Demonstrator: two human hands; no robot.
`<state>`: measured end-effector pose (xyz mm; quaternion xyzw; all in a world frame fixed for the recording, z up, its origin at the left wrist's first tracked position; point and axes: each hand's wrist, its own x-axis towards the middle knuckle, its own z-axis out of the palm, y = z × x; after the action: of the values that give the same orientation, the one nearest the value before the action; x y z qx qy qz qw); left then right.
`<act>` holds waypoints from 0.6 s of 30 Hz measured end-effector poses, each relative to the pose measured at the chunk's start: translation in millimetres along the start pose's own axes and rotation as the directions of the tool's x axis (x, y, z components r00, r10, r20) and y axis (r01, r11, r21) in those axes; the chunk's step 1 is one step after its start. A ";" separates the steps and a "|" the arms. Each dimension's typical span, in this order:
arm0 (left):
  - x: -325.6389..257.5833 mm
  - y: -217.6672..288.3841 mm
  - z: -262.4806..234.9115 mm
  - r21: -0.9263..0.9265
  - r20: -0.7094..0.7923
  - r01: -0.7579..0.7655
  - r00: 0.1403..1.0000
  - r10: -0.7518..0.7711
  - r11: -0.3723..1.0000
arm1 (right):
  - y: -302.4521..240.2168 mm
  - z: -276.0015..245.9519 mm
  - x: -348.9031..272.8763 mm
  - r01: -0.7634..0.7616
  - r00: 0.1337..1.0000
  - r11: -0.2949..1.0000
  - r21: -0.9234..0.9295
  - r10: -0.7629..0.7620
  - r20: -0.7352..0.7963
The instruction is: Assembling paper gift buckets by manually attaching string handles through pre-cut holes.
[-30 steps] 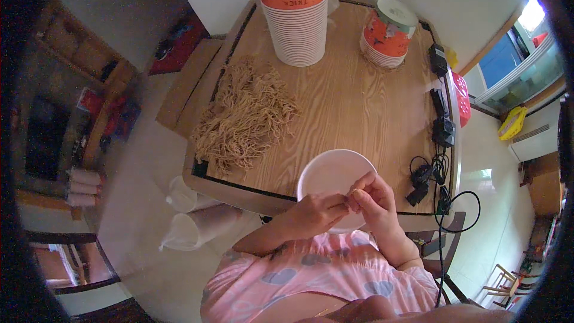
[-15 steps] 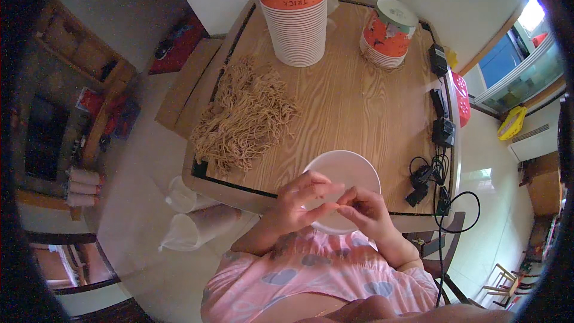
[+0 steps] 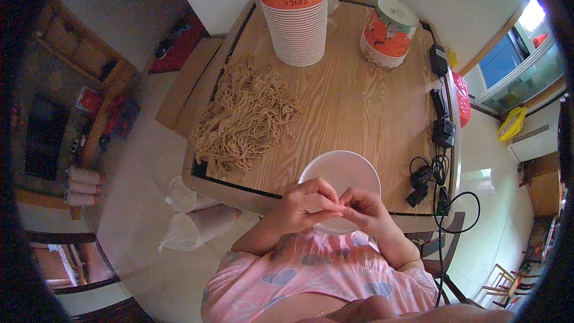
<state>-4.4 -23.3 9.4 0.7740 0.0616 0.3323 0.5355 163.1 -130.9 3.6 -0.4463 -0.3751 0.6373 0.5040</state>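
Note:
My left hand and my right hand meet fingertip to fingertip above a white paper bucket at the table's near edge. Both are closed in a pinch. Whatever lies between the fingertips is too small to make out. The bucket's round opening faces up, and my hands cover its near part. To the left, a loose heap of tan twisted paper cords spreads over the wooden table.
A tall stack of orange-and-white paper buckets stands upside down at the back. A shorter stack is at the back right. Black adapters and cables run along the right edge. White bags of stacked cups lie on the floor at left.
My left fingers have closed from a spread position, and their tips now touch those of my right hand. The bucket and cords have not moved.

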 end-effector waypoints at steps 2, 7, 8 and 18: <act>2.7 2.5 0.3 0.000 -0.006 0.000 1.000 0.000 1.000 | -0.2 2.9 -0.1 -0.006 0.999 1.000 0.030 0.007 -0.033; 5.4 1.3 1.5 0.085 -0.046 -0.021 0.999 0.025 0.996 | 0.7 0.3 -0.6 0.041 0.997 0.997 0.063 -0.037 -0.067; 3.6 -1.1 1.2 0.086 -0.046 -0.021 0.999 0.025 0.996 | 0.4 -1.0 -1.2 0.025 0.997 0.999 0.028 -0.023 -0.075; 2.5 -0.7 1.9 0.242 -0.119 -0.051 0.990 0.081 0.969 | -6.6 6.4 1.5 0.033 0.992 0.999 -0.034 -0.037 -0.123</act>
<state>-1.1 -23.4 9.5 0.8114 0.1094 0.3889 0.4223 158.9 -128.1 11.5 -0.4861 -0.3610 0.5934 0.5303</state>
